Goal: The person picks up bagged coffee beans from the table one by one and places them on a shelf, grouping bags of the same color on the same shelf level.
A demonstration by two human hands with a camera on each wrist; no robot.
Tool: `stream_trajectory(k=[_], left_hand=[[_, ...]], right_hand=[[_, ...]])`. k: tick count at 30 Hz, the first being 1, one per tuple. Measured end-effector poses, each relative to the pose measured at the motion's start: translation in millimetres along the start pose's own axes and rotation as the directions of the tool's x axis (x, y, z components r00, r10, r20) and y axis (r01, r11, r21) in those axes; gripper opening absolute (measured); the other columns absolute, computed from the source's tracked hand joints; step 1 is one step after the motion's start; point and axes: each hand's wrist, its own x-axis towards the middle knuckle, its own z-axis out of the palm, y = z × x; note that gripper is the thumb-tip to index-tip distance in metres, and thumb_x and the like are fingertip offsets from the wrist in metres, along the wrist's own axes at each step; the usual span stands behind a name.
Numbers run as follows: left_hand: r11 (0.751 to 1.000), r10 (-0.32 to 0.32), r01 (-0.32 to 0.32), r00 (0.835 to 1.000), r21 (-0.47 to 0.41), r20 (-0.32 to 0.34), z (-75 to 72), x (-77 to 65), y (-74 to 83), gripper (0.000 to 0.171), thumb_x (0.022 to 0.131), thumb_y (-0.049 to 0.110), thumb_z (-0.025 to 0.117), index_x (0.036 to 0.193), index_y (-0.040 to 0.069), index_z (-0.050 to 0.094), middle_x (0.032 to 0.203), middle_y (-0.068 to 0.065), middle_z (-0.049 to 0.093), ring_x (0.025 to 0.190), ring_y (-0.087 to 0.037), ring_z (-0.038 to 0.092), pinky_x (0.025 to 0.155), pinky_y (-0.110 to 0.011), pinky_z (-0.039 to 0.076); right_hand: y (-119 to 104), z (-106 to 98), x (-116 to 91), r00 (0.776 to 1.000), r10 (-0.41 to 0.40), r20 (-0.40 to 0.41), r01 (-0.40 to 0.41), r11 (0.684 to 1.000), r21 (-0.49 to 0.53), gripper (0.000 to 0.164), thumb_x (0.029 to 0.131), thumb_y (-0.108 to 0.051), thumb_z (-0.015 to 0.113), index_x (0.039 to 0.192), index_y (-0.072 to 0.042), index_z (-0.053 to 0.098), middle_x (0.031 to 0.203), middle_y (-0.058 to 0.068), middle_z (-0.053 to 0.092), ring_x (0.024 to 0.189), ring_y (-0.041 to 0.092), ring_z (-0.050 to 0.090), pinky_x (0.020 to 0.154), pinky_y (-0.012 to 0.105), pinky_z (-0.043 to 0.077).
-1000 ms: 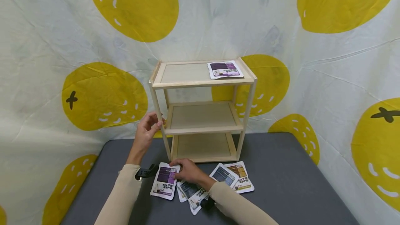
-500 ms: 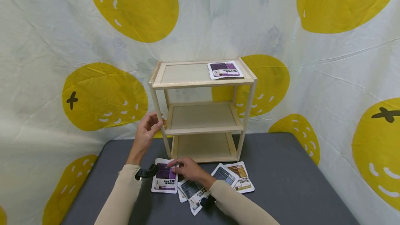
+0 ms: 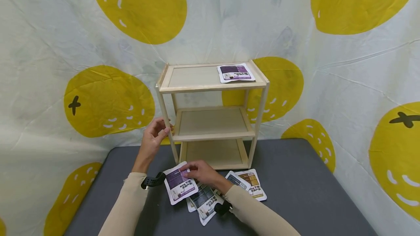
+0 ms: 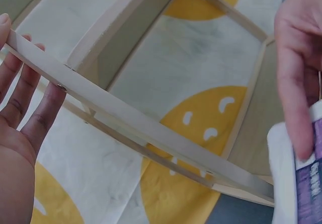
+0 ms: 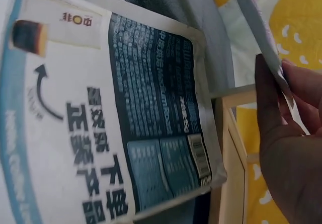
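Observation:
My right hand [image 3: 206, 176] pinches the corner of a purple-and-white coffee pouch [image 3: 178, 187], tilted above the dark table. In the right wrist view this pouch [image 5: 257, 25] shows edge-on between thumb and fingers. My left hand [image 3: 151, 138] holds the left front post [image 4: 126, 114] of a three-tier wooden shelf [image 3: 213, 136], with the thumb on one side and fingers on the other. Under and beside the right forearm lie dark blue pouches [image 3: 205, 202] and brown pouches [image 3: 256, 185], overlapping. The right wrist view shows a blue pouch [image 5: 151, 83] up close.
Another purple pouch [image 3: 236, 73] lies on the right of the shelf's top tier. The shelf stands toward the back of the dark grey table [image 3: 295, 192]. Behind it hangs a pale curtain [image 3: 210, 21] printed with yellow fruit.
The purple pouch has shifted up and right and turned, its near end now over the neighbouring pouches. My right hand has moved slightly up and right with it. The left hand stays put.

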Motion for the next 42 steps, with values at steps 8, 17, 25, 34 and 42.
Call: stream_trajectory(k=[8, 17, 25, 34, 42], left_hand=[[0.999, -0.01, 0.009, 1.0, 0.041, 0.012, 0.5, -0.1, 2.7, 0.03, 0.099, -0.004, 0.06, 0.127, -0.011, 0.053, 0.108, -0.036, 0.056, 0.097, -0.037, 0.062, 0.083, -0.024, 0.056], [0.999, -0.022, 0.022, 1.0, 0.038, 0.015, -0.9, 0.4, 6.5, 0.031, 0.097, -0.004, 0.062, 0.127, -0.004, 0.056, 0.109, -0.023, 0.063, 0.099, -0.038, 0.06, 0.081, -0.025, 0.056], [0.999, -0.033, 0.032, 0.999, 0.015, 0.04, -2.8, 0.4, 7.0, 0.031, 0.097, -0.002, 0.064, 0.126, -0.002, 0.056, 0.108, -0.01, 0.065, 0.1, -0.041, 0.06, 0.083, -0.028, 0.057], [0.999, -0.046, 0.045, 0.998, 0.024, 0.046, -3.4, -0.4, 5.9, 0.031, 0.098, 0.002, 0.064, 0.128, 0.0, 0.056, 0.109, -0.006, 0.065, 0.102, -0.044, 0.059, 0.085, -0.029, 0.057], [0.999, -0.042, 0.041, 0.998, 0.011, 0.045, -2.8, 0.4, 5.7, 0.03, 0.098, 0.0, 0.064, 0.126, -0.001, 0.056, 0.108, -0.005, 0.066, 0.101, -0.045, 0.059, 0.084, -0.029, 0.057]], right_hand=[[-3.8, -14.8, -16.2, 0.994, 0.108, 0.009, -0.108, 0.994, -0.004, 0.038, 0.089, -0.014, 0.078, 0.126, -0.015, 0.071, 0.136, 0.01, 0.059, 0.102, 0.021, 0.065, 0.081, 0.033, 0.056], [-9.0, -28.9, -31.2, 0.994, 0.066, 0.082, -0.072, 0.996, 0.062, 0.055, 0.088, -0.001, 0.073, 0.14, -0.002, 0.057, 0.118, 0.017, 0.068, 0.097, 0.021, 0.069, 0.078, 0.032, 0.058], [-13.3, -37.3, -44.2, 0.988, 0.084, 0.126, -0.098, 0.99, 0.106, 0.061, 0.087, 0.004, 0.07, 0.145, 0.001, 0.05, 0.118, 0.02, 0.07, 0.098, 0.024, 0.072, 0.078, 0.031, 0.058], [-22.4, -39.8, -56.0, 0.988, 0.06, 0.144, -0.075, 0.992, 0.104, 0.059, 0.089, 0.002, 0.071, 0.145, 0.001, 0.05, 0.125, 0.02, 0.064, 0.103, 0.025, 0.069, 0.082, 0.033, 0.058], [-32.0, -46.1, -64.6, 0.989, 0.039, 0.142, -0.059, 0.989, 0.135, 0.059, 0.089, -0.001, 0.073, 0.144, -0.001, 0.052, 0.127, 0.017, 0.062, 0.106, 0.028, 0.069, 0.083, 0.035, 0.058]])
